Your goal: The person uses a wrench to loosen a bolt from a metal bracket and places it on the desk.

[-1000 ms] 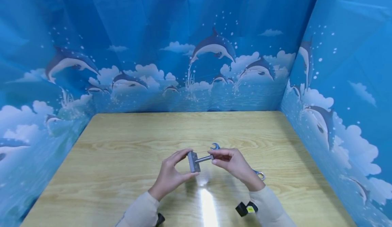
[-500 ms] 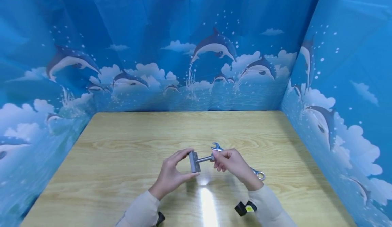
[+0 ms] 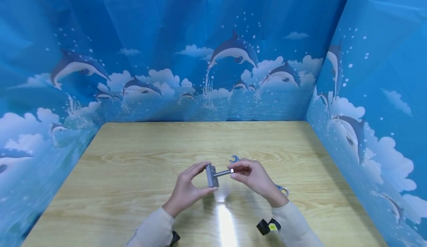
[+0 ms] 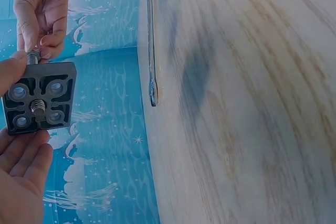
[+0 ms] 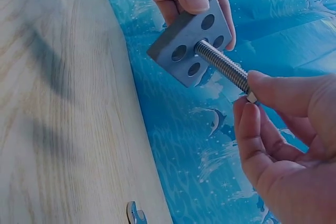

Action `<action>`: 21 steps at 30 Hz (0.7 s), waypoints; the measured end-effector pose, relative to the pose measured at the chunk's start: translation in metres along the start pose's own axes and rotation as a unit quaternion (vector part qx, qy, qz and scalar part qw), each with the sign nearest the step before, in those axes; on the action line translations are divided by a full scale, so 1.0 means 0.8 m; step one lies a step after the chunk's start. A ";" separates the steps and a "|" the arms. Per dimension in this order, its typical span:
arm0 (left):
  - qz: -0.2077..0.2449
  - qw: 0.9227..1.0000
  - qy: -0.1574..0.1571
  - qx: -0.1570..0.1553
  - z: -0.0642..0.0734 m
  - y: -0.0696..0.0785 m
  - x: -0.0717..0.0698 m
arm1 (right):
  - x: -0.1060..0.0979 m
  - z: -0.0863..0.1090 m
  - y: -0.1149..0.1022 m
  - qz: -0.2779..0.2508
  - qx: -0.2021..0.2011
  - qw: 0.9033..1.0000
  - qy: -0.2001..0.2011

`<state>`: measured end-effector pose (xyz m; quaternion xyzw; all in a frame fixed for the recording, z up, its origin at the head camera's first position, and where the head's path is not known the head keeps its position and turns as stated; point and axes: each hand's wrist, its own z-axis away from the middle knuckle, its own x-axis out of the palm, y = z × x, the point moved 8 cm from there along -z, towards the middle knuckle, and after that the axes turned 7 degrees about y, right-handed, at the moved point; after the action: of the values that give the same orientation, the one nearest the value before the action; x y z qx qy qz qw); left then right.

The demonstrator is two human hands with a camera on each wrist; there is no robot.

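Observation:
Between thumb and fingers, my left hand holds a grey square plate by two opposite edges, above the table. In the right wrist view the plate shows several round holes. A silver threaded bolt passes through its centre, and the bolt's tip pokes out at the ribbed back in the left wrist view. My right hand pinches the bolt's head between thumb and fingertips. Beneath the right hand a combination wrench lies on the table, its middle hidden by that hand.
The wood-grain table stretches around both hands, with a bright reflection near the front. Blue dolphin-printed curtains rise at the back and both sides. Black wrist devices sit at the sleeves.
My right hand's fingers shifted forward around the bolt head, then came back to a pinch like the one a second ago. The left hand and plate stay nearly still.

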<state>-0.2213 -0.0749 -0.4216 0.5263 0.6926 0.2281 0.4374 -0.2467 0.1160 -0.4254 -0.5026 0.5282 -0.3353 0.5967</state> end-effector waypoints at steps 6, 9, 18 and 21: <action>0.009 1.000 0.003 0.012 0.000 0.001 0.000 | 0.002 0.000 0.005 -0.012 0.016 1.000 -0.006; 0.007 1.000 0.005 0.018 0.000 0.001 0.001 | 0.002 -0.001 0.012 -0.019 0.044 0.999 -0.001; -0.012 0.999 0.006 0.031 0.000 0.005 0.000 | 0.005 -0.001 0.021 -0.016 0.086 0.996 -0.006; -0.013 0.999 0.000 0.035 0.000 0.005 0.001 | 0.004 0.000 0.018 -0.010 0.075 0.997 -0.011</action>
<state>-0.2195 -0.0730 -0.4189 0.5321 0.7072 0.1980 0.4212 -0.2480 0.1165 -0.4398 -0.4654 0.4902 -0.3743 0.6349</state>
